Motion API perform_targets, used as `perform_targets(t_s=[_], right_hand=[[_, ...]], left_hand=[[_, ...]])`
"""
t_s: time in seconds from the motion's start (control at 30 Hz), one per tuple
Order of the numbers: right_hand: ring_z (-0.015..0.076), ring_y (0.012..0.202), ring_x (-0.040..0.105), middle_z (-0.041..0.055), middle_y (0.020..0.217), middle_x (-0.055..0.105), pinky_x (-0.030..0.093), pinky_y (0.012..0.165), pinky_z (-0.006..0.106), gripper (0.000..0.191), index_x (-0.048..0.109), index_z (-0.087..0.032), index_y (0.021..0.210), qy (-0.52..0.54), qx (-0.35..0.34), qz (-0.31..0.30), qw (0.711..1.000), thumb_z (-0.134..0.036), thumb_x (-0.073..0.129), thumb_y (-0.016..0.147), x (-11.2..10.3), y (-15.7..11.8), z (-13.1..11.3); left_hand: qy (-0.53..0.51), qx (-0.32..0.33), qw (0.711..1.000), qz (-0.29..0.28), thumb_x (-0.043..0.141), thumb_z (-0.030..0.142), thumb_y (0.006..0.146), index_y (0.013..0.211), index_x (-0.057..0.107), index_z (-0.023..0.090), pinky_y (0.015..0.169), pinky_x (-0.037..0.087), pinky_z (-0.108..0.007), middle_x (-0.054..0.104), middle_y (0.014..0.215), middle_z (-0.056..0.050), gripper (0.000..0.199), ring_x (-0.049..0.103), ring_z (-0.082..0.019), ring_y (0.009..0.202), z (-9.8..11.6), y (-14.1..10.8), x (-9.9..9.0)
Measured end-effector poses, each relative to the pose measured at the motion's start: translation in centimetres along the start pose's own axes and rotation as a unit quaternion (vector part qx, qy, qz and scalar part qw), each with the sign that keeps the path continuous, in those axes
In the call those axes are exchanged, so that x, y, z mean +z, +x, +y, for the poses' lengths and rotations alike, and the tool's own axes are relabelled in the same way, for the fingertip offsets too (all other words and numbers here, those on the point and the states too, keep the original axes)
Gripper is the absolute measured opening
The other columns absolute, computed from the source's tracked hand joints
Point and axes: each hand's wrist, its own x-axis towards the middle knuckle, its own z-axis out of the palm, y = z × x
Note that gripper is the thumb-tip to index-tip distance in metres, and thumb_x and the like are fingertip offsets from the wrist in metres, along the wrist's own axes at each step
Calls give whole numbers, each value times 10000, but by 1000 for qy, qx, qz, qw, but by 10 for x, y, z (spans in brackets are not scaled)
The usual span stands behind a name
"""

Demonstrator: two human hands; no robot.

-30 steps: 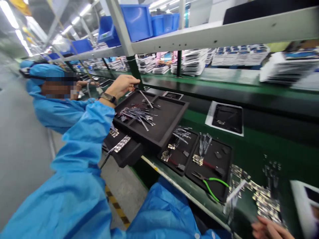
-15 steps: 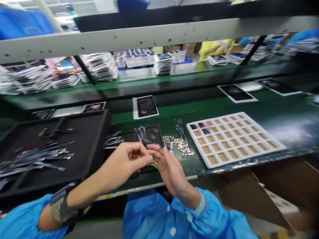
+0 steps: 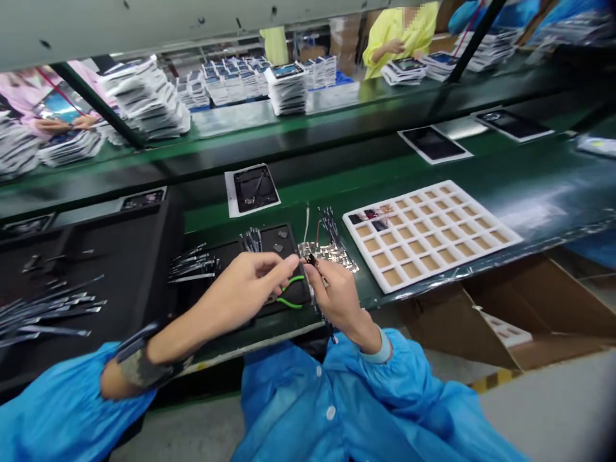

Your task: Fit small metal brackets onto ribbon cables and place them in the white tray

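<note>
the fingertips of the left hand [image 3: 250,285] and right hand [image 3: 332,296] meet in a narrow pinch on a small dark part [image 3: 312,260] above the near edge of the bench [image 3: 529,186]; which way the part points is too small to tell. green-handled pliers [image 3: 289,292] lie just beneath on a black tray [image 3: 283,240], handles running left to right. a pile of small metal pieces [image 3: 332,251] sits just beyond, and a white grid tray [image 3: 428,234] to the right.
</note>
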Motion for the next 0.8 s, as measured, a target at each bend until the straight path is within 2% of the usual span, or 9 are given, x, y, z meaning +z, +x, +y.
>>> perform_targets(t_s=[0.07, 0.17, 0.37, 0.43, 0.53, 0.6, 0.7, 0.73, 0.8], right_hand=[[250, 789, 700, 112, 910, 771, 491, 734, 366, 451, 765, -150, 1140, -89, -68, -24, 993, -412, 403, 1206, 0, 3, 5], [241, 695, 657, 96, 806, 735, 430, 669, 369, 451, 760, -121, 1110, -164, -129, -31, 977, -346, 384, 1215, -1, 5, 7], [246, 720, 662, 93, 812, 729, 456, 707, 383, 414, 755, -132, 1061, -192, -136, -36, 971, -324, 418, 1206, -8, 4, 12], [269, 778, 680, 109, 871, 736, 501, 742, 395, 378, 738, -117, 1180, -177, -126, -29, 976, -362, 450, 1196, -11, 2, 16], [327, 1084, 684, 167, 1187, 730, 555, 955, 462, 452, 589, -132, 1490, -121, -94, 1, 988, -429, 571, 1150, -26, -2, 29], [340, 1247, 628, 177, 1349, 673, 522, 1076, 506, 505, 530, -167, 1552, -101, -56, 38, 993, -413, 621, 1121, -47, -9, 49], [331, 1238, 629, 162, 1300, 688, 499, 1099, 529, 340, 648, -181, 1384, -155, 27, 153, 976, -362, 595, 1101, -95, -31, 96], [333, 1210, 637, 159, 1249, 703, 495, 1093, 539, 301, 682, -178, 1305, -189, 62, 209, 957, -362, 576, 1091, -113, -42, 115], [345, 1185, 637, 170, 1200, 714, 488, 1087, 558, 315, 706, -163, 1213, -254, 138, 336, 896, -391, 547, 1066, -148, -64, 152]], left_hand=[[-24, -36, 999, -6, 595, 790, 885, 769, 754, 230, 568, 505, -305, 747, 753, -83, 594, 679, -206, 638, -1, 11, 2], [-19, -65, 998, -19, 692, 720, 855, 684, 709, 210, 511, 472, -282, 710, 666, -74, 539, 639, -179, 549, -2, 25, 6], [-17, -81, 995, -47, 750, 460, 831, 698, 707, 212, 481, 439, -256, 687, 635, -48, 285, 624, -171, 540, 5, 42, 12], [-18, -78, 995, -62, 754, 400, 801, 712, 698, 210, 488, 439, -253, 693, 640, -48, 218, 629, -173, 549, 10, 47, 13], [-10, -68, 996, -60, 765, 379, 744, 723, 687, 222, 492, 432, -255, 712, 666, -43, 177, 637, -179, 552, 19, 60, 11], [26, -45, 998, -47, 755, 393, 731, 727, 703, 235, 492, 417, -262, 710, 655, -33, 167, 630, -184, 542, 27, 74, 7], [119, 10, 993, -4, 736, 386, 724, 708, 731, 249, 523, 424, -277, 707, 633, -26, 138, 644, -205, 577, 44, 107, 2], [153, 34, 988, 15, 737, 368, 714, 691, 732, 251, 538, 430, -280, 715, 641, -25, 120, 652, -212, 600, 52, 121, 1], [203, 78, 975, 37, 739, 329, 701, 656, 725, 250, 558, 437, -282, 720, 646, -21, 92, 658, -217, 621, 70, 156, 5]])
